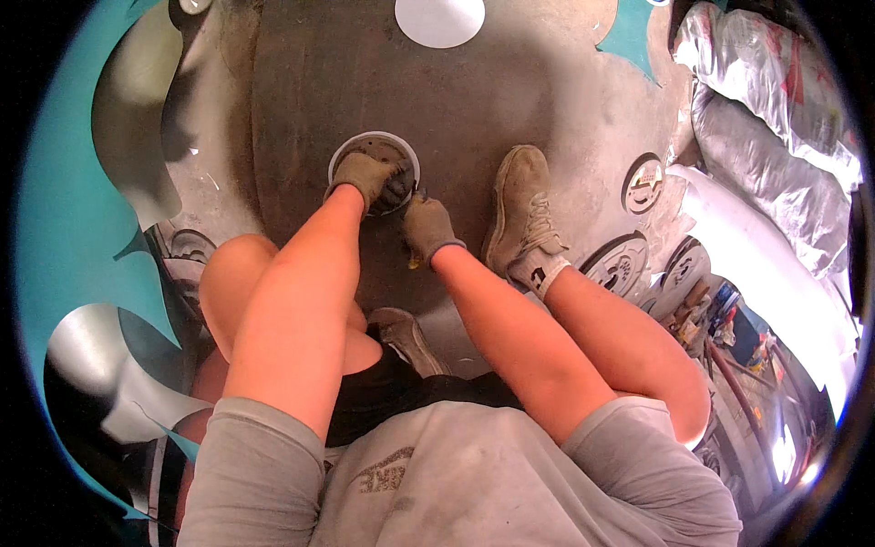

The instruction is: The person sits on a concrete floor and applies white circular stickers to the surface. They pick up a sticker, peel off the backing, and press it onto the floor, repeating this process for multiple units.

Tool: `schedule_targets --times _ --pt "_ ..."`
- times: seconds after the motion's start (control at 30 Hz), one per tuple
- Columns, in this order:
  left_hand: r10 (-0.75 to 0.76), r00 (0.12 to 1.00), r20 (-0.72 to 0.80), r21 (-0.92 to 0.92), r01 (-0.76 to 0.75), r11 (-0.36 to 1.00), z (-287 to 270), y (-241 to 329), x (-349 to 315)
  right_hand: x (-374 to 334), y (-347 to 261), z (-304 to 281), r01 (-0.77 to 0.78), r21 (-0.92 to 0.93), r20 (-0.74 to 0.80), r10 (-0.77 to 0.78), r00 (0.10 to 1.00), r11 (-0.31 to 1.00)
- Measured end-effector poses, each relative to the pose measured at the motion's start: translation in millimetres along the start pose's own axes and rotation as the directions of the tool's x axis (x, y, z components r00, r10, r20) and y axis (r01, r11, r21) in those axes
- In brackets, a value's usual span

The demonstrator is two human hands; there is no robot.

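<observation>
A round piece with a white rim and a grey, speckled inside is on the brown floor in front of me. My left hand, in a tan work glove with dark fingers, reaches over it, the fingers curled at its right inner edge. Close by, against the right side of the rim, my gloved right hand is closed around a small slim tool. The tool has a yellow end below the hand and a dark tip above. Most of it is hidden by the glove.
Farther ahead lies a plain white disc. My right shoe stands close to the right hand. Several round parts lie at the right, near plastic-wrapped bundles. A teal sheet with round cut-outs is at the left.
</observation>
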State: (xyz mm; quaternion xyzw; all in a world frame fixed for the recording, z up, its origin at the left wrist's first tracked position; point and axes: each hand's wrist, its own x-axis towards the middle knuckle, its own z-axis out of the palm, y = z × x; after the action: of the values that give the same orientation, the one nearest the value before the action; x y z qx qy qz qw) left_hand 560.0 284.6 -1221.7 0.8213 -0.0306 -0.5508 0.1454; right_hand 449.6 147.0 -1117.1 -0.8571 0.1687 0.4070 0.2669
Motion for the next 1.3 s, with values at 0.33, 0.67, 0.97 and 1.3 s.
schedule_targets --times 0.33,0.67,0.97,1.3 --pt "0.101 0.995 -0.018 0.120 -0.098 0.988 -29 28 -35 -12 -33 26 -0.442 0.649 0.052 0.543 0.838 0.619" --pt "0.010 0.996 0.084 -0.178 0.005 0.984 -33 24 -35 -13 -65 66 -0.403 0.847 0.089 0.655 0.751 0.346" --pt "-0.121 0.982 0.142 -0.290 0.158 0.944 -64 63 -70 2 -94 90 -0.250 0.963 0.241 0.733 0.637 -0.099" --pt "-0.175 0.971 0.160 -0.297 0.216 0.930 -66 68 -75 5 -119 126 -0.392 0.841 0.064 0.651 0.756 0.373"
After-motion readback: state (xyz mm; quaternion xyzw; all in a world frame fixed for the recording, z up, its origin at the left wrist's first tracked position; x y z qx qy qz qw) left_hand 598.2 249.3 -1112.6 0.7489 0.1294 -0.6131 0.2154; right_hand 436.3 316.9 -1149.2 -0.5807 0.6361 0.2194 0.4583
